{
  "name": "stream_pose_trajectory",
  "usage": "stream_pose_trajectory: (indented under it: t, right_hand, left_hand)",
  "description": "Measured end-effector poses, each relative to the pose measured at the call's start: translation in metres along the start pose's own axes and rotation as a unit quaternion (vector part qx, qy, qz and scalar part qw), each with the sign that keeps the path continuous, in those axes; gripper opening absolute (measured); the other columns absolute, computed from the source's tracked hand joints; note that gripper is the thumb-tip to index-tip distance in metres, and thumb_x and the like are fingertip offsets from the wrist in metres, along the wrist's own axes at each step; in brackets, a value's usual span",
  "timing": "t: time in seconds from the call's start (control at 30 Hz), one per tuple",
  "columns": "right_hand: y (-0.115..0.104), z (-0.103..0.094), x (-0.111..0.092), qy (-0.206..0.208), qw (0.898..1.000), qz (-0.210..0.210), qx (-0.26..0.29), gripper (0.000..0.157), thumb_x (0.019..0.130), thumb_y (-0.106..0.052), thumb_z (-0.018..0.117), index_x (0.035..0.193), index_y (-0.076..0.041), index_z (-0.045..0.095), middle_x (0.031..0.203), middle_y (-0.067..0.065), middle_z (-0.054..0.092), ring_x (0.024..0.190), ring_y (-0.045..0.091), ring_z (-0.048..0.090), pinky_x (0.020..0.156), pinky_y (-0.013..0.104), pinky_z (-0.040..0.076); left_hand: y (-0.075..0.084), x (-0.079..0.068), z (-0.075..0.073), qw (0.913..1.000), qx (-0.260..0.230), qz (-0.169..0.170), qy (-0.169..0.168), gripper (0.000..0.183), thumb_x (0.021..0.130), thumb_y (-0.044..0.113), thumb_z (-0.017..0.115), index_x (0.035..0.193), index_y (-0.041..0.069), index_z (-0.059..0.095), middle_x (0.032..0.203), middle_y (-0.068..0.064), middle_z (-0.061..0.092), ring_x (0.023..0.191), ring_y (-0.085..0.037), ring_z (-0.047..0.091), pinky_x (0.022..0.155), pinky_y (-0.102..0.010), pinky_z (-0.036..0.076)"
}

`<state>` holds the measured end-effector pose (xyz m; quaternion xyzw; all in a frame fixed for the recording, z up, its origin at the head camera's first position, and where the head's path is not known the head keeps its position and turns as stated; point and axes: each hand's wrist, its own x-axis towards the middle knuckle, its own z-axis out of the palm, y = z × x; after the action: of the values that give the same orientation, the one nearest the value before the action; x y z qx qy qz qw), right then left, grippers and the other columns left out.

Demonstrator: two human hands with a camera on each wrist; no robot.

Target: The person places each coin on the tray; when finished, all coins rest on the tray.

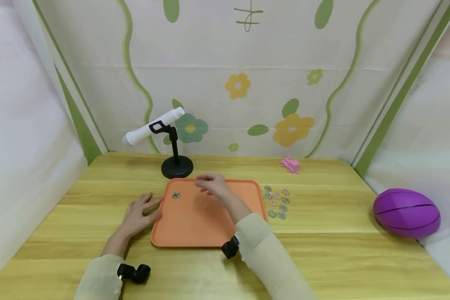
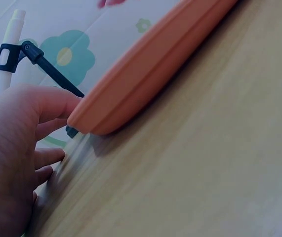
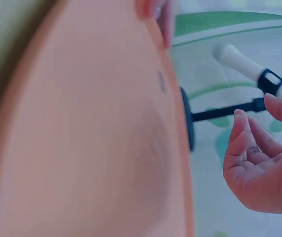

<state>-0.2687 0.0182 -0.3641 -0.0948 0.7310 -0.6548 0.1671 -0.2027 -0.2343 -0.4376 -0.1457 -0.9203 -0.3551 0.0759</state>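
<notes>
An orange tray (image 1: 191, 227) lies on the table, with a single silver coin (image 1: 176, 195) near its upper left corner. My left hand (image 1: 136, 216) rests beside the tray's left edge, its fingers touching the rim. The left wrist view shows that hand's fingers (image 2: 52, 103) against the tray's corner. Above the tray's far middle, my right hand (image 1: 215, 187) hovers with loosely bent fingers. From the right wrist view, no object shows in the right hand (image 3: 264, 168). Several silver and copper coins (image 1: 277, 196) lie spread on the table to the right of the tray.
A white microphone (image 1: 146, 130) sits in a black stand (image 1: 177, 166) behind the tray's left corner. At the back right is a small pink toy (image 1: 291, 165). A purple ball (image 1: 406, 212) lies at the right table edge. Patterned cloth surrounds the table.
</notes>
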Motion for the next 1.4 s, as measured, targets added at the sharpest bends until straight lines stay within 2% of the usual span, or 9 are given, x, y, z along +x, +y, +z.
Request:
stream_pose_trajectory:
  t: [0.17, 0.37, 0.53, 0.67, 0.77, 0.87, 1.03, 1.2, 1.4]
  right_hand:
    - [-0.004, -0.034, -0.012, 0.003, 0.999, -0.032, -0.032, 0.031, 0.082, -0.014, 0.060, 0.110, -0.002, 0.058, 0.098, 0.012, 0.060, 0.091, 0.037, 0.053, 0.079, 0.049, 0.039]
    - [-0.003, -0.080, -0.027, 0.033, 0.996, -0.051, -0.063, 0.034, 0.082, -0.016, 0.060, 0.112, -0.002, 0.056, 0.100, 0.015, 0.059, 0.078, 0.022, 0.057, 0.077, 0.048, 0.040]
    - [0.001, -0.118, -0.042, 0.070, 0.993, -0.051, -0.079, 0.037, 0.082, -0.016, 0.059, 0.115, 0.000, 0.054, 0.096, 0.012, 0.059, 0.074, 0.016, 0.056, 0.072, 0.039, 0.044]
    - [0.009, -0.150, -0.050, 0.101, 0.990, -0.044, -0.083, 0.040, 0.083, -0.016, 0.058, 0.117, 0.003, 0.050, 0.091, 0.005, 0.059, 0.079, 0.022, 0.056, 0.068, 0.032, 0.044]
    - [0.018, -0.175, -0.056, 0.120, 0.990, -0.033, -0.067, 0.044, 0.083, -0.017, 0.058, 0.120, 0.006, 0.046, 0.088, -0.001, 0.059, 0.079, 0.021, 0.055, 0.069, 0.030, 0.044]
    - [0.029, -0.196, -0.060, 0.139, 0.989, -0.026, -0.051, 0.047, 0.084, -0.016, 0.057, 0.122, 0.008, 0.042, 0.089, -0.002, 0.057, 0.075, 0.012, 0.053, 0.069, 0.028, 0.045]
    - [0.052, -0.222, -0.063, 0.161, 0.986, -0.017, -0.046, 0.046, 0.084, -0.015, 0.056, 0.122, 0.007, 0.041, 0.094, 0.001, 0.055, 0.079, 0.014, 0.052, 0.078, 0.035, 0.043]
    - [0.070, -0.240, -0.061, 0.189, 0.981, 0.021, -0.045, 0.045, 0.079, -0.023, 0.063, 0.118, -0.004, 0.051, 0.092, -0.005, 0.056, 0.086, 0.016, 0.053, 0.076, 0.035, 0.043]
    - [0.077, -0.246, -0.062, 0.184, 0.981, 0.039, -0.036, 0.050, 0.082, -0.012, 0.059, 0.125, 0.004, 0.040, 0.097, 0.004, 0.055, 0.078, 0.014, 0.053, 0.069, 0.027, 0.045]
  left_hand:
    - [0.001, -0.001, 0.003, 1.0000, -0.004, 0.003, 0.001, 0.049, 0.081, 0.029, 0.058, 0.124, 0.006, 0.049, 0.131, -0.029, 0.026, 0.121, -0.045, 0.013, 0.092, -0.059, 0.002]
    - [0.003, -0.001, 0.003, 1.0000, -0.006, -0.002, 0.003, 0.048, 0.081, 0.029, 0.058, 0.124, 0.007, 0.050, 0.132, -0.028, 0.026, 0.122, -0.044, 0.013, 0.093, -0.058, 0.002]
    - [0.002, -0.002, 0.002, 1.0000, -0.003, 0.000, 0.003, 0.048, 0.081, 0.028, 0.058, 0.124, 0.008, 0.050, 0.131, -0.029, 0.026, 0.122, -0.044, 0.013, 0.092, -0.059, 0.002]
    - [0.002, -0.003, 0.003, 1.0000, -0.004, -0.001, 0.003, 0.048, 0.082, 0.028, 0.058, 0.124, 0.007, 0.049, 0.131, -0.029, 0.026, 0.122, -0.044, 0.013, 0.092, -0.059, 0.002]
    - [0.003, -0.002, 0.002, 1.0000, -0.003, -0.001, 0.003, 0.048, 0.082, 0.028, 0.058, 0.124, 0.007, 0.049, 0.131, -0.029, 0.026, 0.122, -0.044, 0.013, 0.092, -0.059, 0.002]
    - [0.005, -0.001, 0.001, 1.0000, -0.001, -0.002, 0.001, 0.048, 0.082, 0.029, 0.058, 0.124, 0.007, 0.049, 0.131, -0.029, 0.026, 0.122, -0.044, 0.013, 0.093, -0.058, 0.003]
    - [0.005, 0.000, -0.001, 1.0000, -0.003, 0.001, 0.002, 0.048, 0.082, 0.028, 0.058, 0.123, 0.007, 0.050, 0.131, -0.029, 0.027, 0.121, -0.045, 0.013, 0.092, -0.059, 0.003]
    - [0.002, 0.000, -0.001, 1.0000, -0.001, 0.004, 0.003, 0.048, 0.082, 0.027, 0.058, 0.123, 0.006, 0.050, 0.131, -0.030, 0.027, 0.121, -0.045, 0.014, 0.092, -0.059, 0.003]
    - [0.002, -0.001, -0.002, 1.0000, 0.002, 0.005, 0.004, 0.048, 0.081, 0.027, 0.058, 0.123, 0.006, 0.050, 0.130, -0.030, 0.027, 0.121, -0.046, 0.014, 0.092, -0.060, 0.004]
